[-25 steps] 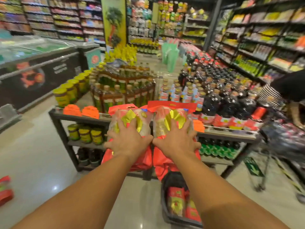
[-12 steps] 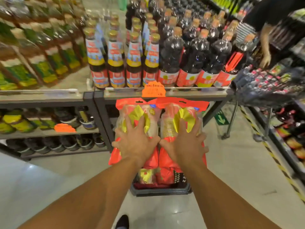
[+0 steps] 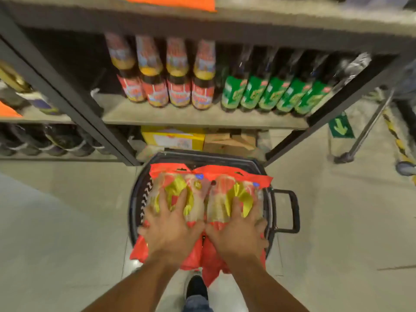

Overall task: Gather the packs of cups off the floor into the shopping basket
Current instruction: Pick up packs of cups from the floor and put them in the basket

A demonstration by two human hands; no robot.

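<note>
Two red-and-gold packs of cups lie side by side over the black shopping basket [image 3: 269,174] on the floor. My left hand [image 3: 171,228] grips the left pack [image 3: 177,183] from above, fingers spread and curled over its sides. My right hand [image 3: 236,230] grips the right pack [image 3: 234,185] the same way. The packs cover almost the whole basket opening, so its contents are hidden. The basket's black handle [image 3: 290,212] sticks out to the right.
A dark metal shelf rack [image 3: 202,118] stands right behind the basket, holding sauce bottles [image 3: 177,86] with red and green labels. Cardboard boxes [image 3: 173,138] sit under it. My shoe [image 3: 197,287] is just behind the basket. A trolley leg [image 3: 346,156] stands at the right.
My view has tilted down and both hands have lowered the two packs from shelf height onto the basket opening. The grip on the packs is unchanged.
</note>
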